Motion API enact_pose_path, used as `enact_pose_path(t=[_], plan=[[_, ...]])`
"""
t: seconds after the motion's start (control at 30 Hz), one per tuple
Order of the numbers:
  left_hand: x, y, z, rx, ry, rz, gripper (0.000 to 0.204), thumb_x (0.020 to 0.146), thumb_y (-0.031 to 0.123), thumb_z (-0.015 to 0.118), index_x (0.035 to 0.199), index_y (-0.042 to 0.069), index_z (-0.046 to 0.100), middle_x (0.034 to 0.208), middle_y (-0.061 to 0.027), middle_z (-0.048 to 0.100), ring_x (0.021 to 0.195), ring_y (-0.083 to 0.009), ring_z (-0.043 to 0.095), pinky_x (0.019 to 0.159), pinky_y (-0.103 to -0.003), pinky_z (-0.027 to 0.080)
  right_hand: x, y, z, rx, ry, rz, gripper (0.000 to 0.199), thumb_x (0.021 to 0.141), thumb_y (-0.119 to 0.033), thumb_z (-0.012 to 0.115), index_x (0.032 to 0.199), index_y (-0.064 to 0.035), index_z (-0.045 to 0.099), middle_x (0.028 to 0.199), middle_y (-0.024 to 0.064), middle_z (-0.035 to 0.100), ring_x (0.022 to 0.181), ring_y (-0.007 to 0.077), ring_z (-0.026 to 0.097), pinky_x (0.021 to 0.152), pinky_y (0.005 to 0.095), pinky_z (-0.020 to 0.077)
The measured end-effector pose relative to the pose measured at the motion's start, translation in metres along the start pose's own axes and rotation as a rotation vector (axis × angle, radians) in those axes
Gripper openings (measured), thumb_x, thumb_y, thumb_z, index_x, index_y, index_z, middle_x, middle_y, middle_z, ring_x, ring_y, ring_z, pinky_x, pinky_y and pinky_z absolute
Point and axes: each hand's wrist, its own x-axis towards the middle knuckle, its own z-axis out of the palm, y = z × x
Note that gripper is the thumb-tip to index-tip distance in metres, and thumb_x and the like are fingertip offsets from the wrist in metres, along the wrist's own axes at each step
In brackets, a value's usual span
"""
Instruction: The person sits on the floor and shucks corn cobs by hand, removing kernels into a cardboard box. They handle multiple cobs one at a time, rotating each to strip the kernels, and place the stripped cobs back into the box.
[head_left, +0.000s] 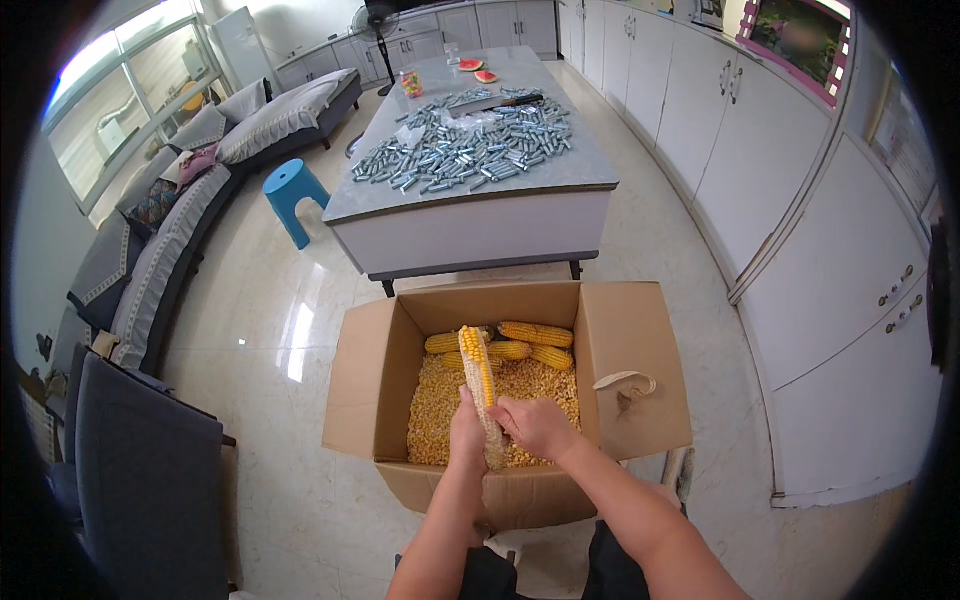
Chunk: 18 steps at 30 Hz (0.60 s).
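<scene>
Marble floor, cardboard box (630,360) at your knees, loose kernels (440,410) inside. Your left hand (466,432) and right hand (536,426) both grip one cob (480,385) at its stripped lower end; it stands nearly upright over the box, tip pointing away.

Cardboard box (640,345) on tiled floor (260,330)
</scene>
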Motion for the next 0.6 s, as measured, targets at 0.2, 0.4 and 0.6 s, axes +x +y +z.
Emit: enact_pose_path(t=[0.2,0.4,0.6], plan=[[-0.014,-0.004,0.011,0.304,0.018,0.494,0.046,0.096,0.04,0.029,0.097,0.0,0.053,0.082,-0.0055,0.053,0.074,-0.013,0.048,0.067,-0.025,0.04,0.008,-0.026,-0.008,0.013,0.122,0.295,0.038,0.089,-0.036,0.045,0.07,-0.0041,0.048,0.057,0.0179,0.053,0.054,0.0365,0.055,0.049,0.0449,0.0424],[-0.015,-0.014,0.016,0.27,-0.005,0.571,0.035,0.097,0.027,0.031,0.09,-0.001,0.052,0.076,-0.0063,0.053,0.07,-0.013,0.049,0.063,-0.028,0.042,0.006,-0.023,-0.003,0.066,0.225,0.301,0.039,0.089,-0.036,0.046,0.067,-0.0034,0.049,0.057,0.0185,0.053,0.054,0.0364,0.054,0.049,0.0434,0.0422],[-0.028,0.002,0.012,0.096,-0.034,0.084,0.042,0.094,0.04,0.032,0.088,0.002,0.051,0.065,-0.0062,0.051,0.053,-0.0152,0.051,0.044,-0.029,0.042,0.003,-0.002,-0.002,0.037,0.133,0.078,0.039,0.091,-0.035,0.041,0.07,-0.0038,0.051,0.061,0.0198,0.056,0.056,0.0349,0.057,0.05,0.0438,0.0443]])
